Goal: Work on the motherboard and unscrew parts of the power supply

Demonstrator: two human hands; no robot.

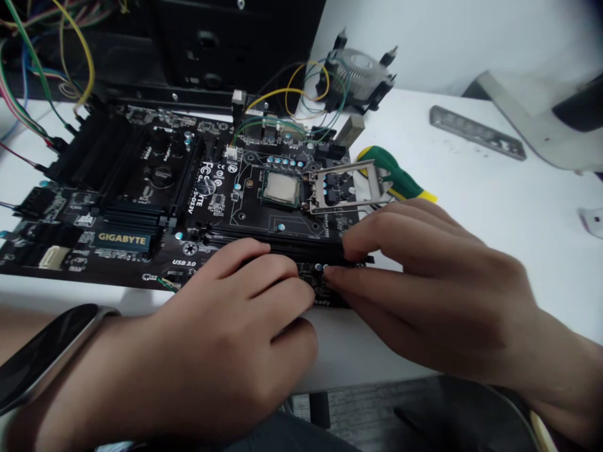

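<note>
A black Gigabyte motherboard (207, 213) lies flat on the table, its processor (281, 188) seated in the socket. The metal socket cover (348, 186) is swung open to the right. Black memory slots (292, 242) run along the board's near side. My left hand (240, 326) rests with curled fingers over the near edge by these slots; its fingertips are hidden. At the slots' right end, my right hand (438, 276) has its index finger and thumb closed around the black strip. Whether a memory stick sits there I cannot tell.
Behind the board stands a black computer case (235, 50) with loose coloured wires (87, 56). A CPU cooler (358, 78) stands at the back. A green and yellow handled tool (396, 172) lies right of the board, a metal port plate (475, 133) farther right. The table's edge (377, 380) is near me.
</note>
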